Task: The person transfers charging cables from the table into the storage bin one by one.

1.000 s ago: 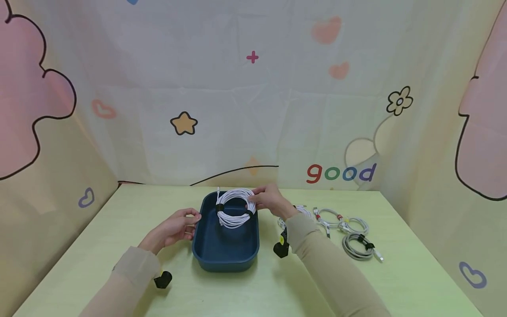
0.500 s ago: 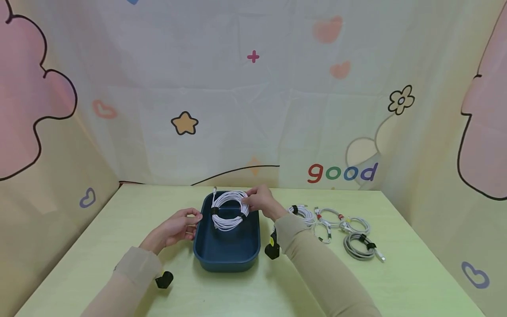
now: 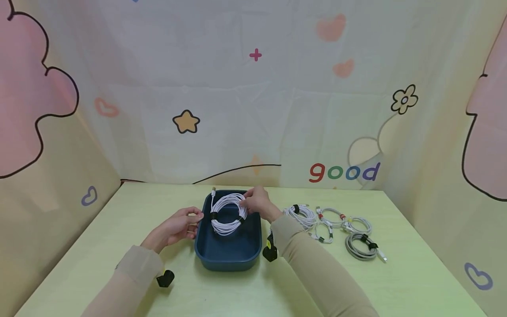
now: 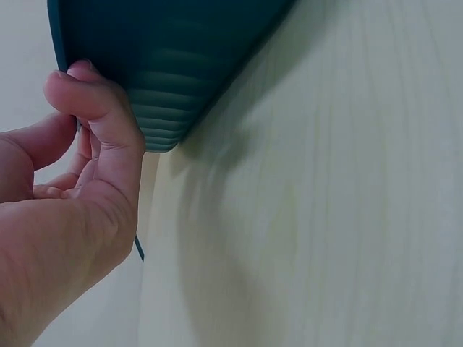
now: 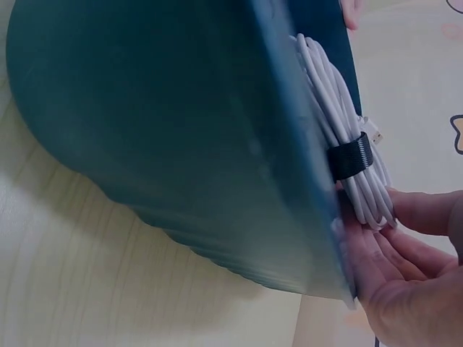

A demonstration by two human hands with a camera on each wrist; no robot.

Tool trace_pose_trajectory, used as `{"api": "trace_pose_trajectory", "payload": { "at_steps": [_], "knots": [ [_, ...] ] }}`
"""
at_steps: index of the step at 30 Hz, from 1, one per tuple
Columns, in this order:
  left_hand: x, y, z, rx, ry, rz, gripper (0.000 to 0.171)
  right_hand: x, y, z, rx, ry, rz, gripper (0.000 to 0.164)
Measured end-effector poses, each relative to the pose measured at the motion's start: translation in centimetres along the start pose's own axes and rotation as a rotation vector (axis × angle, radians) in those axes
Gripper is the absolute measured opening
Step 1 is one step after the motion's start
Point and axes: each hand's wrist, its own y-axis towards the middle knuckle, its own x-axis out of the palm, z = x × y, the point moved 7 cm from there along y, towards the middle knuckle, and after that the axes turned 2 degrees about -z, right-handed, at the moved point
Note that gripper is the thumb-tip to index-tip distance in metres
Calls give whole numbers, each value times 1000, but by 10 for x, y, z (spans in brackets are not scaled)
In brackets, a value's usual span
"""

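A dark blue rectangular bin (image 3: 227, 255) stands on the table. At its left rim my left hand (image 3: 180, 226) pinches the edge, thumb above and fingers outside; the left wrist view shows this grip on the ribbed bin wall (image 4: 173, 79). My right hand (image 3: 259, 203) holds a thick coil of white cable (image 3: 226, 229) by its right side, partly down inside the bin's far half. Black straps bind the coil, one strap (image 5: 352, 157) showing plainly in the right wrist view. A plug end (image 3: 213, 192) sticks up at the coil's back left.
Right of the bin lie more coiled cables: a white bundle (image 3: 303, 219) with a black strap, a small coil (image 3: 325, 241), a coil with red ties (image 3: 332, 225), another white coil (image 3: 366, 228) and a grey coil (image 3: 352, 253). A printed curtain (image 3: 233, 145) closes the back.
My right hand has moved left and slightly down with the white cable coil, lowering it further into the bin. The left hand stays on the rim.
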Motion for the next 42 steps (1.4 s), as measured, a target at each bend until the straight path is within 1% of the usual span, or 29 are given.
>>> {"api": "trace_pose_trajectory", "payload": {
  "at_steps": [5, 12, 15, 16, 19, 22, 23, 25, 27, 29, 31, 34, 38, 42],
  "knots": [
    [1, -1, 3, 0, -1, -1, 8, 4, 1, -1, -11, -27, 16, 22],
    [1, 0, 4, -9, 1, -7, 12, 7, 2, -2, -13, -60, 53, 21],
    [2, 0, 5, -8, 0, -8, 12, 10, 5, 0, 7, -68, 42, 20],
    [2, 0, 5, -4, 0, -11, 12, 11, 8, 2, -15, -60, 34, 17],
    [2, 0, 5, 2, -1, -12, 12, 12, 10, 2, -4, -74, 21, 18],
    [2, 0, 4, 5, 0, -11, 12, 10, 7, -2, -38, -111, 34, 24],
    [2, 0, 4, 3, 1, -9, 13, 9, 3, -6, -27, -142, 42, 28],
    [1, 1, 3, 0, 2, -6, 13, 6, 1, -11, -71, -192, 61, 31],
    [1, 1, 2, -2, 3, -3, 12, 2, -2, -15, -98, -227, 75, 29],
    [0, 1, 2, -3, 5, -2, 10, -3, -3, -17, -119, -230, 85, 26],
    [0, 1, 2, -3, 5, -1, 8, -9, -4, -19, -128, -208, 89, 24],
    [-1, 1, 2, 0, 4, -4, 6, -21, -6, -19, -134, -143, 89, 22],
    [-1, 0, 1, 2, -1, -4, 6, -42, -9, -16, -138, -88, 114, 22],
    [0, 0, 1, 1, -5, 1, 8, -69, -14, -9, -154, -79, 189, 18]
  ]
}}
